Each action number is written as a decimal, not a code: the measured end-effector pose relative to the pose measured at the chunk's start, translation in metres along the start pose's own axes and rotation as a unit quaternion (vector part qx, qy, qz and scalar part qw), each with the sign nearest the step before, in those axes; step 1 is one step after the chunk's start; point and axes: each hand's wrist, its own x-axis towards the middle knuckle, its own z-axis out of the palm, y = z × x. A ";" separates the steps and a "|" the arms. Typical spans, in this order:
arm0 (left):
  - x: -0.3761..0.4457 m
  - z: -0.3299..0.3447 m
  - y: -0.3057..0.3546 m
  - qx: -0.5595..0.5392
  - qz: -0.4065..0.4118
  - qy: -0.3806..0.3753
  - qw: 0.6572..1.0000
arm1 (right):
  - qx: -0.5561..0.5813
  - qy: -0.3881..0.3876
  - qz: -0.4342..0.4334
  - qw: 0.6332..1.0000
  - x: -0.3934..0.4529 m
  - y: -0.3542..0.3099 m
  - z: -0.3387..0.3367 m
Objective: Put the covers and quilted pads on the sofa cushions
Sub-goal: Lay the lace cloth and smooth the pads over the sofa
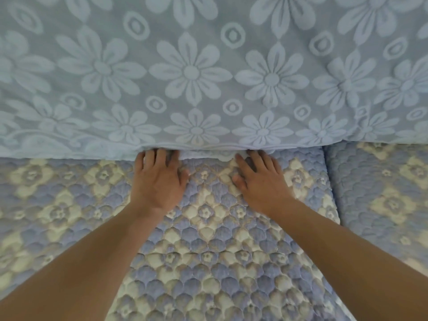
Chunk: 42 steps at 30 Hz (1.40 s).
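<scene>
Quilted blue-and-cream padding with a scalloped stitch, the quilted pad (208, 228), lies over the seat cushion under you, its far edge at 12 o'clock meeting the pale blue flower-patterned back cover (208, 72). Your left hand (158, 179) and right hand (259, 181) rest flat on it, fingers roughly straight and slightly spread, tips hidden in the crease under the cover's hem, so you cannot tell what they touch. Push the edge down evenly with both hands, then work outward toward 9 and 3 o'clock. A second padded seat cushion (382, 193) sits at 3 o'clock across a narrow gap.
</scene>
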 end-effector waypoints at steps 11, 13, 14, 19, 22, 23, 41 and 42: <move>0.067 0.032 0.003 -0.089 -0.086 -0.007 0.992 | 0.037 0.094 0.086 0.991 0.100 -0.012 0.002; 0.047 0.032 0.011 -0.097 -0.082 0.054 0.990 | 0.048 0.117 0.100 0.987 0.089 -0.016 0.007; 0.032 0.033 0.015 -0.100 -0.076 0.063 0.990 | 0.049 0.108 0.099 0.988 0.075 -0.019 0.010; 0.029 0.028 0.012 -0.175 -0.111 0.035 0.978 | 0.037 0.081 0.100 0.991 0.035 -0.005 0.019; 0.101 0.026 -0.015 -0.163 -0.107 0.013 0.981 | 0.013 0.069 0.113 0.991 0.080 0.010 0.011; 0.114 0.030 -0.020 -0.159 -0.104 0.000 0.982 | -0.013 0.084 0.111 0.990 0.093 0.009 0.014; -0.147 0.041 0.064 -0.064 0.109 -0.046 0.991 | 0.205 0.011 0.296 0.933 -0.186 0.139 0.042; -0.148 0.042 0.065 -0.061 0.109 -0.043 0.991 | 0.199 0.018 0.298 0.933 -0.169 0.143 0.035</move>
